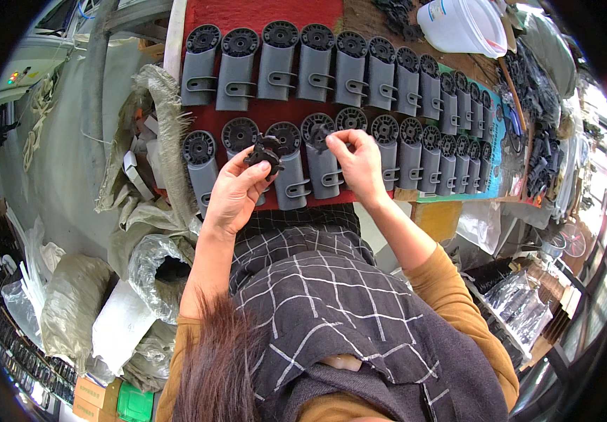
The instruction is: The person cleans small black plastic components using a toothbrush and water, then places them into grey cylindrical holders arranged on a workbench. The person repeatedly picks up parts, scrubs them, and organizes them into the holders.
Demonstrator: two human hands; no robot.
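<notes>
Lining red worktop [261,14]: grey housings [317,63]; left hand [236,193] grasping black parts [264,151], right hand [359,165] pinching piece.

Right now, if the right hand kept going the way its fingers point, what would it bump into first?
Probably the round black ribbed cap of a grey plastic housing in the lower row; the right hand already pinches at it. Depth is hard to judge.
</notes>
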